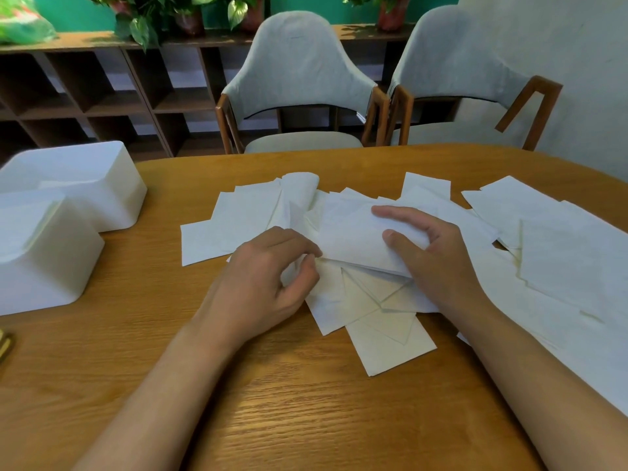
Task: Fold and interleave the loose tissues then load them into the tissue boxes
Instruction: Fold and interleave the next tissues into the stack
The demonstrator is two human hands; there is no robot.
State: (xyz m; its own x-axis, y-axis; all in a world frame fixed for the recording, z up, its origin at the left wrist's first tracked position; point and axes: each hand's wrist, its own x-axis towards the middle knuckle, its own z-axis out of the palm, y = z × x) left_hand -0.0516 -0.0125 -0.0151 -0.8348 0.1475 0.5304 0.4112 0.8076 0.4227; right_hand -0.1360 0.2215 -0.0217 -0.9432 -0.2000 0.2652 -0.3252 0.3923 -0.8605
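Loose white tissues (244, 215) lie scattered over the middle of the wooden table (272, 402), and more tissues (560, 253) spread to the right. My right hand (428, 253) grips a folded stack of tissues (353, 239), thumb on top and fingers curled over its far edge. My left hand (268, 277) pinches the stack's left edge between thumb and fingertips. Under the stack lie several overlapping tissues (384, 328). Two white tissue boxes stand at the left: a near box (40, 266) and a far box (91, 185), both with tissues inside.
Two grey upholstered chairs (299, 79) with wooden arms stand behind the table. A dark wooden shelf unit (102, 96) with potted plants on top runs along the green back wall. A small yellowish object (5, 345) lies at the left edge.
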